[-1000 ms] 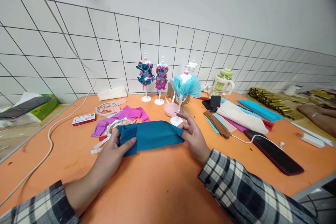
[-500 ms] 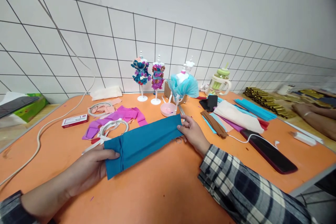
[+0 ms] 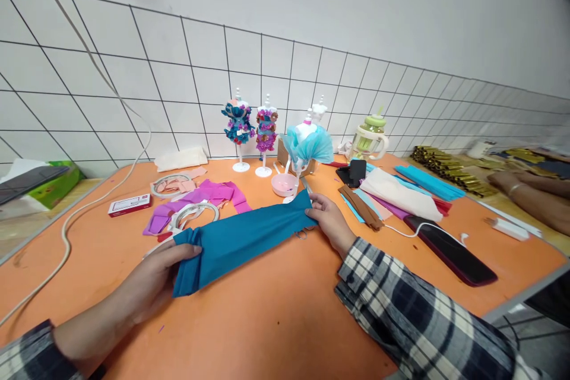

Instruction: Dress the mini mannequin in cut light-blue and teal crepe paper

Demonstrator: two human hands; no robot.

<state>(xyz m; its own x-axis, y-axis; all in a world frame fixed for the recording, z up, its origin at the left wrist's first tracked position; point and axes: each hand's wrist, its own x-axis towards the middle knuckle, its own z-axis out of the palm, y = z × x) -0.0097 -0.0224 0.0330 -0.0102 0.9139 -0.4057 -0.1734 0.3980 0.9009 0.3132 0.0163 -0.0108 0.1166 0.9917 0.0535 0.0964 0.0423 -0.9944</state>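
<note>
Currently stretching a blue strip (image 3: 252, 240) above the orange table (image 3: 285, 332), pinching its folded eight-o'clock end in the left hand (image 3: 155, 273), the nearer one, and its two-o'clock end in the right hand (image 3: 332, 222), with both grips closed along the slanting long axis.

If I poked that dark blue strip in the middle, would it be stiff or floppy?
Probably floppy: the dark blue strip has folds and creases near the left hand, so a poke would likely bend it. It seems light too, as it looks thin and the right hand pinches just one end.
</note>
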